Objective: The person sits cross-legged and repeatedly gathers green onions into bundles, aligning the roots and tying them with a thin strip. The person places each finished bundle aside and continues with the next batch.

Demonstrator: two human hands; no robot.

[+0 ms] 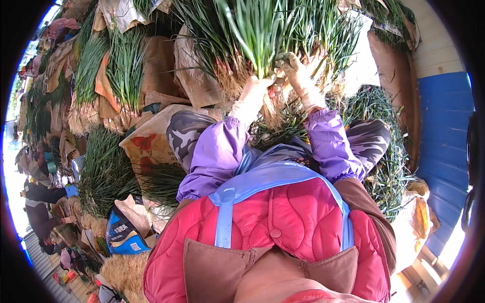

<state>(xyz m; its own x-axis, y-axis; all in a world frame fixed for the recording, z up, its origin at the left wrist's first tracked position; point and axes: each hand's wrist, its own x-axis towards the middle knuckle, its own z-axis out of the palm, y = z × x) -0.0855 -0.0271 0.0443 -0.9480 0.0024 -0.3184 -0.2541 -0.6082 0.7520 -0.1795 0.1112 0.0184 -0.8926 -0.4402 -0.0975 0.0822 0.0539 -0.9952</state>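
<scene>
My left hand (250,92), in a pale glove, grips a bunch of green onions (261,53) low on its stems. The leaves point away from me, and the pale roots (273,110) hang below the fist. Just to the right, my right hand (298,75) is gloved too, with its fingers curled beside the bunch; whether anything is pinched in them is unclear. More green onions (227,64) with reddish stem bases lie behind my left hand. Another pile of onions (318,34) rises beyond my right hand.
Loose green leaves (382,151) cover the ground by my right knee. A printed woven sack (147,140) lies to the left, near bundled onions (127,72). A blue wall panel (445,151) stands at the right. Another person (41,212) is at the far left.
</scene>
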